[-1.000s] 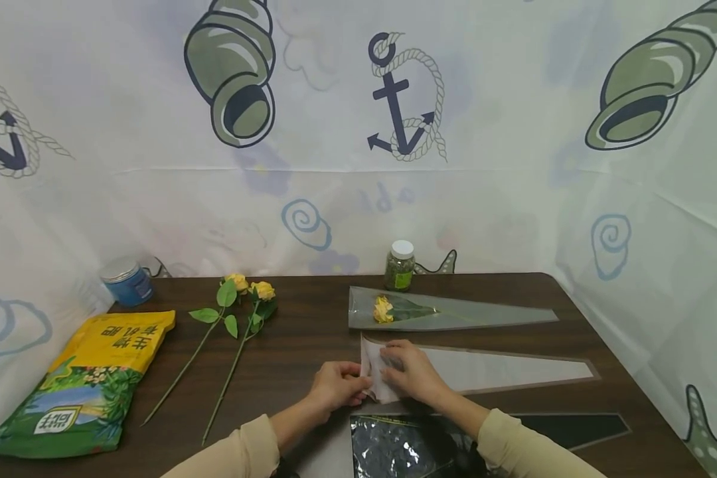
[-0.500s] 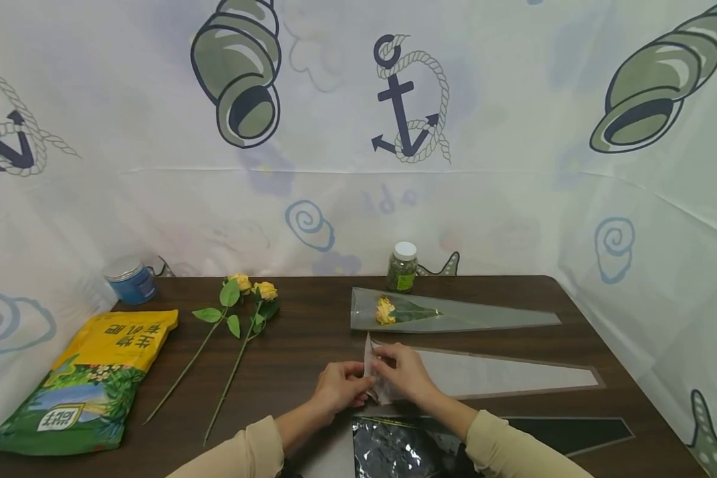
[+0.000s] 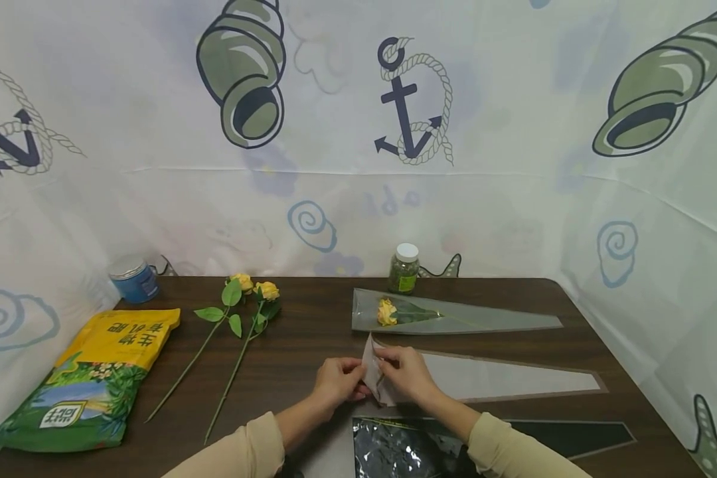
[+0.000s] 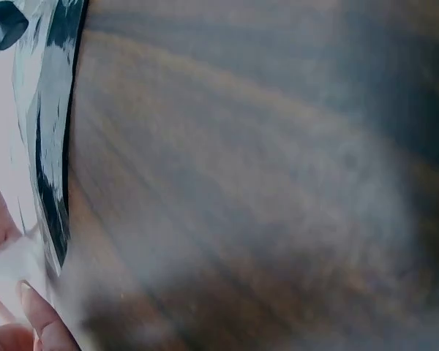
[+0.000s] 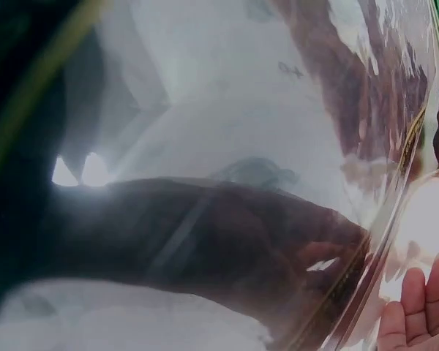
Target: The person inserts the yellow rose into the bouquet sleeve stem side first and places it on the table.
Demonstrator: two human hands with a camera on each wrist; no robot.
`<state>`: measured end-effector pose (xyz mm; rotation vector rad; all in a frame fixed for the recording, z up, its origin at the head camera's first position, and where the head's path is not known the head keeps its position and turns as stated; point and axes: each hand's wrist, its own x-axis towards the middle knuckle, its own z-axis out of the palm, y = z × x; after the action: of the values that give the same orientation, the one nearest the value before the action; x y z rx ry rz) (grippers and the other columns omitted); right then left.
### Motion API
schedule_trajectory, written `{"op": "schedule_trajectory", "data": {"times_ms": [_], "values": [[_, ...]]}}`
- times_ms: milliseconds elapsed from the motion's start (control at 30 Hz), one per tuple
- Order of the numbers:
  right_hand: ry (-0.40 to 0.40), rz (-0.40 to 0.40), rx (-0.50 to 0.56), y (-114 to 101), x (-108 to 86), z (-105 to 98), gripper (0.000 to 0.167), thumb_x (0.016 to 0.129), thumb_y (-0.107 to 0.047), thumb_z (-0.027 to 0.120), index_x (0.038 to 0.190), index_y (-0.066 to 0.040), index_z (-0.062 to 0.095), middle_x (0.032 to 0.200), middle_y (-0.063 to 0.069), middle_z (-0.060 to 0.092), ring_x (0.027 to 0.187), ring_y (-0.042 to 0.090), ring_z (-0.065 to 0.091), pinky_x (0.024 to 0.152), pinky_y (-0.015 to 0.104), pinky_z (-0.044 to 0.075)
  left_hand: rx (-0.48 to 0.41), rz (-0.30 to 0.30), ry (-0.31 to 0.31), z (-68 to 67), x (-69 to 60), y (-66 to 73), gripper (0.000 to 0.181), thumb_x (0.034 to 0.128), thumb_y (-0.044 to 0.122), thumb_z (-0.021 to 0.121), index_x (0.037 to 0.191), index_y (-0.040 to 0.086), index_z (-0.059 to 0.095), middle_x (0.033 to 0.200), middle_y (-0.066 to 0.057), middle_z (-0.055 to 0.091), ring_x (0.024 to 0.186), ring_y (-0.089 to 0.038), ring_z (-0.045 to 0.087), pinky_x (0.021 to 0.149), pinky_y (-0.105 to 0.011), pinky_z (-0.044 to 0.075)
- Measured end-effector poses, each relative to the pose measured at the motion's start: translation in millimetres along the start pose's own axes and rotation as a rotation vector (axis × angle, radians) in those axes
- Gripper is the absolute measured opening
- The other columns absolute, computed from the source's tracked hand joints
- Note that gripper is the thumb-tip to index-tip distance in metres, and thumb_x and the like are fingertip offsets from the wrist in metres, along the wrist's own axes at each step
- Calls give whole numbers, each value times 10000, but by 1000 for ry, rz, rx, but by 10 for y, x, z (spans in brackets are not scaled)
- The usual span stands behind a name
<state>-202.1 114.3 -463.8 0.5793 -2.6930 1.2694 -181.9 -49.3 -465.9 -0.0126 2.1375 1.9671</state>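
Note:
In the head view a white tapered flower sleeve (image 3: 508, 380) lies lengthwise on the dark wooden table, its wide end raised and parted between both hands. My left hand (image 3: 334, 384) pinches the edge of that end from the left. On its other side my right hand (image 3: 406, 373) pinches the film between thumb and fingers. Fingers (image 4: 47, 322) show beside pale film low in the left wrist view. Fingers (image 5: 415, 311) also appear at the right wrist view's edge, with glossy film filling much of the picture. A clear sleeve (image 3: 484, 318) behind holds a yellow rose (image 3: 386, 312).
Nearer me lie a glossy black film pack (image 3: 400, 448) and a black tapered sleeve (image 3: 573, 433). Two yellow roses (image 3: 267, 291) with long stems rest at the left, beside a yellow-green bag (image 3: 89, 378). A blue jar (image 3: 134, 280) and a green jar (image 3: 403, 269) stand behind.
The wide end of the white sleeve has been pulled up and spread from a crumpled, flatter state. My right fingers have shifted slightly toward its upper edge; the left hand stays nearly in place.

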Motion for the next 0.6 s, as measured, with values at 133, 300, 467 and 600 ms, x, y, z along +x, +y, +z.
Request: {"op": "schedule_trajectory", "data": {"times_ms": [133, 300, 467, 600], "values": [[2, 28, 36, -6, -12, -30, 222, 824, 35, 617, 1029, 51, 698, 1011, 176, 698, 882, 248, 654, 655, 205, 505, 13, -7, 7, -34, 31, 0, 249, 873, -14, 573, 1070, -164, 604, 778, -156, 690, 531, -80, 625, 507, -226, 543], [26, 79, 84, 5, -32, -77, 248, 809, 38, 600, 1038, 54, 694, 1007, 172, 700, 808, 170, 630, 620, 177, 479, 28, -24, 10, -76, 48, -9, 271, 838, -50, 567, 1088, -143, 610, 802, -160, 695, 539, -88, 630, 509, -231, 545], [60, 143, 120, 18, -57, -142, 296, 788, 39, 590, 1064, 24, 696, 1007, 155, 703, 732, 76, 576, 609, 162, 449, 25, -35, 20, -96, 68, -9, 296, 813, -63, 559, 1095, -140, 610, 769, -153, 695, 521, -77, 623, 497, -231, 542], [64, 197, 201, -2, -78, -179, 316, 794, 44, 580, 1092, 24, 684, 920, 161, 705, 655, 96, 598, 568, 155, 415, 31, -43, 30, -104, 87, -9, 292, 797, -60, 560, 1072, -134, 622, 707, -128, 686, 508, -71, 616, 491, -229, 540]]}}
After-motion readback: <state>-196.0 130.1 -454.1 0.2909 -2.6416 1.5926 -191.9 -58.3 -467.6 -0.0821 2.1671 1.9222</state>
